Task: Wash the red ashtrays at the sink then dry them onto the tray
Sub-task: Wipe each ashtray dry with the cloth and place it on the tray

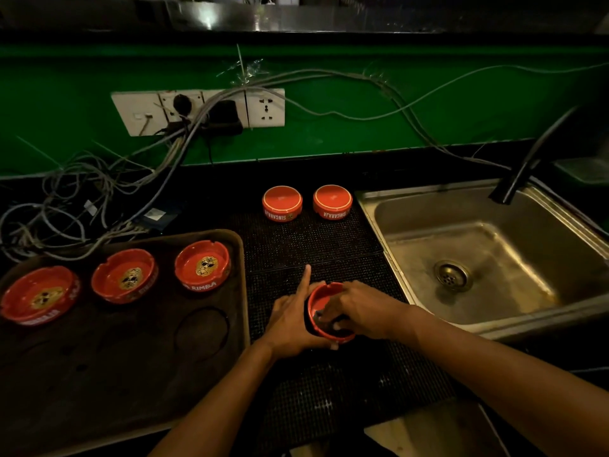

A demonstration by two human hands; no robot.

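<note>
Wiped a fourth ashtray (326, 311) over the mat (313, 245), left hand (291, 319) gripping, right hand (357, 311) curled inside on something dark; three on tray (211, 357), two upturned unfinished.

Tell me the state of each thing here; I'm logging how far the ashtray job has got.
Held ashtray: tilted on its side over the mat, gripped by the left hand.
Right hand: fingers inside the bowl, on something dark.
Three ashtrays on tray: upright, open side up.
Two ashtrays on mat: upside down.
Tray: partly filled.
Sink: no water running.
</note>
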